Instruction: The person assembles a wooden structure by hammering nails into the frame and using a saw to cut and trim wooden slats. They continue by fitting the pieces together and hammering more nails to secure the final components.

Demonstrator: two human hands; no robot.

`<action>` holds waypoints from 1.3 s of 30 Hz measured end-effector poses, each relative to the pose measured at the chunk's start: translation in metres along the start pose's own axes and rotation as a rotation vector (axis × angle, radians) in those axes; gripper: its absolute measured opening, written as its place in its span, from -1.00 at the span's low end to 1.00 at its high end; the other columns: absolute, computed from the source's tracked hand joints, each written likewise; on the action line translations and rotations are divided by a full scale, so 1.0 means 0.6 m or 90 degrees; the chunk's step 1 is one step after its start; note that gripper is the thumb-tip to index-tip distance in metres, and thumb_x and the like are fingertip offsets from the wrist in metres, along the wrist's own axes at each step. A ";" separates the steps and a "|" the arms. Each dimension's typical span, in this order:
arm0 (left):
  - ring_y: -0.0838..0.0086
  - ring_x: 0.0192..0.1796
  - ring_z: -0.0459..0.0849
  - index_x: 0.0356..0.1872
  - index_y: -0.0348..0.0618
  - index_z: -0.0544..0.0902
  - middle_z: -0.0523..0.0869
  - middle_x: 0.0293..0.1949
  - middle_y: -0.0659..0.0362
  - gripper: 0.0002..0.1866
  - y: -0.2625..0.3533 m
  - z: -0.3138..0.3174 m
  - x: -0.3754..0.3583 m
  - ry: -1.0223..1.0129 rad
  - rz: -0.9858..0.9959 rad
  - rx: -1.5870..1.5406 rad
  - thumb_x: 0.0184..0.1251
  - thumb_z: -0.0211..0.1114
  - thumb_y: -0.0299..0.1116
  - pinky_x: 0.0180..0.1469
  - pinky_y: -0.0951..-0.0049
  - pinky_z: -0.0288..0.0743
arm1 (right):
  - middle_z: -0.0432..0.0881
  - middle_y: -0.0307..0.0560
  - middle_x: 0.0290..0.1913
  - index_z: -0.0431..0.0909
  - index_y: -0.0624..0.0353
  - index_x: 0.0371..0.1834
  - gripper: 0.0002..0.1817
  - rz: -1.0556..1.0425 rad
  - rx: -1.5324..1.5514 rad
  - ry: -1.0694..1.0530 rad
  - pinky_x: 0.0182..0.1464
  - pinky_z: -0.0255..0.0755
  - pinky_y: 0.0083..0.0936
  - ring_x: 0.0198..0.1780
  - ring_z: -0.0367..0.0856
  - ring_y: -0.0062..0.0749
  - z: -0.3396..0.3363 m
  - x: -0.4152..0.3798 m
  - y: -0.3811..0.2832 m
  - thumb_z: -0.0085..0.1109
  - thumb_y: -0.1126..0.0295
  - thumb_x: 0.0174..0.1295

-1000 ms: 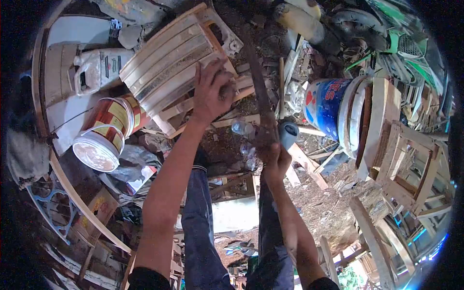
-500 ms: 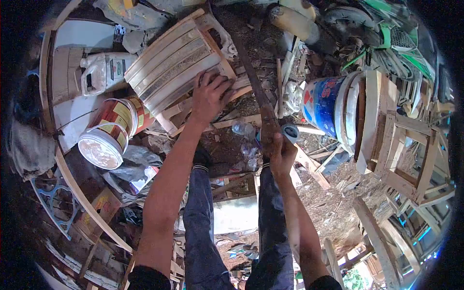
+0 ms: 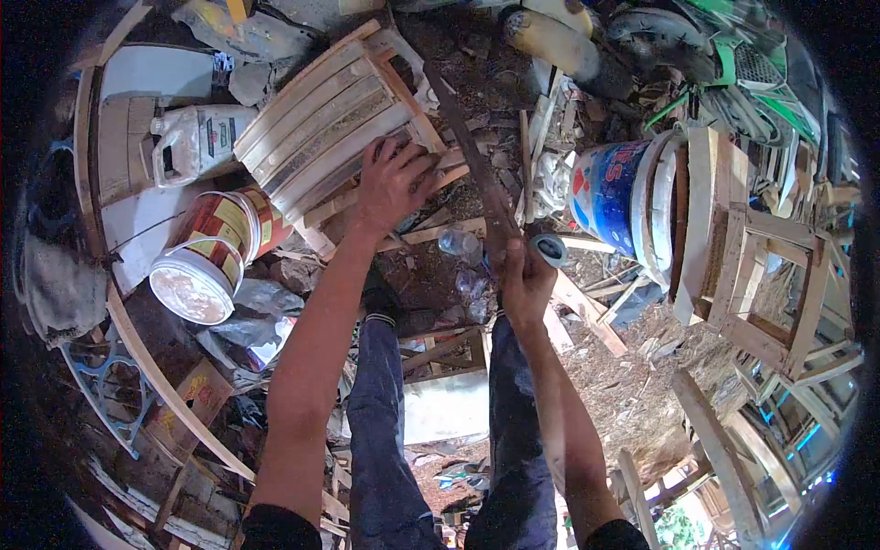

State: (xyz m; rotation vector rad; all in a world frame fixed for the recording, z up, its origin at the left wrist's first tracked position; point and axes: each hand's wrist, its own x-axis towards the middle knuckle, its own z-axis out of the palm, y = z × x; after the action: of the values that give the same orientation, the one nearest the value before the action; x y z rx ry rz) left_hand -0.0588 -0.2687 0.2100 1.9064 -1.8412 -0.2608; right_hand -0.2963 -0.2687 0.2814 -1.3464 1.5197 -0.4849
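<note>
My left hand lies on the lower right corner of a slatted wooden frame, its fingers bent over the edge slat. In my right hand is the near end of a long dark tool that looks like a hand saw, my fingers closed round it. Its narrow blade runs up and to the left, past the frame's right side, and crosses the frame's protruding wooden end. Teeth cannot be made out. The grip is mostly hidden by my fingers.
Left of the frame are a white jug and a paint bucket on its side. At right lies a blue and white bucket beside a wooden frame. A plastic bottle and wood scraps cover the ground between.
The saw's blade has shifted slightly left and up, and my right hand has moved a little upward with it. My left hand stays on the frame, shifted only slightly.
</note>
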 end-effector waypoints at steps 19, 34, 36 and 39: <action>0.00 0.49 0.05 0.35 -0.30 0.22 0.16 0.44 -0.04 -0.42 0.009 0.058 0.061 0.143 -0.295 0.164 0.42 -0.01 -0.15 0.48 -0.12 -0.23 | 0.48 -0.02 -0.71 0.63 0.33 -0.38 -0.60 -0.095 -0.118 0.017 -0.55 0.31 -0.37 -0.68 0.47 -0.29 0.035 0.024 -0.002 0.12 0.14 0.34; 0.11 0.56 -0.19 0.45 -0.37 -0.01 -0.10 0.52 -0.10 -0.19 0.020 0.049 0.063 0.107 -0.447 0.114 0.31 0.06 -0.12 0.52 0.03 -0.37 | 0.58 0.11 -0.48 0.55 0.35 -0.09 -0.59 -0.069 -0.127 -0.099 -0.33 0.39 -0.32 -0.45 0.51 -0.29 0.040 0.006 -0.002 -0.02 0.14 0.42; 0.11 0.56 -0.19 0.45 -0.37 -0.01 -0.10 0.52 -0.10 -0.19 0.020 0.047 0.067 0.121 -0.439 0.110 0.29 0.06 -0.14 0.52 0.03 -0.38 | 0.64 0.08 -0.50 0.54 0.28 -0.06 -0.65 -0.194 -0.217 -0.045 -0.45 0.49 -0.29 -0.48 0.67 -0.08 0.048 0.006 0.017 -0.02 0.17 0.41; 0.07 0.55 -0.17 0.44 -0.36 0.02 -0.06 0.51 -0.09 -0.19 0.018 0.048 0.064 0.138 -0.426 0.110 0.24 0.10 -0.17 0.50 -0.03 -0.29 | 0.62 0.11 -0.51 0.51 0.28 -0.04 -0.66 -0.098 -0.189 -0.095 -0.46 0.46 -0.27 -0.51 0.66 -0.10 0.045 -0.002 -0.010 0.02 0.19 0.40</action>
State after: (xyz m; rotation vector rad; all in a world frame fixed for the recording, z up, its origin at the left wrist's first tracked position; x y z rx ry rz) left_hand -0.0786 -0.3122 0.1970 2.5131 -1.0693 -0.1006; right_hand -0.2705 -0.2609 0.2756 -1.6995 1.4083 -0.2525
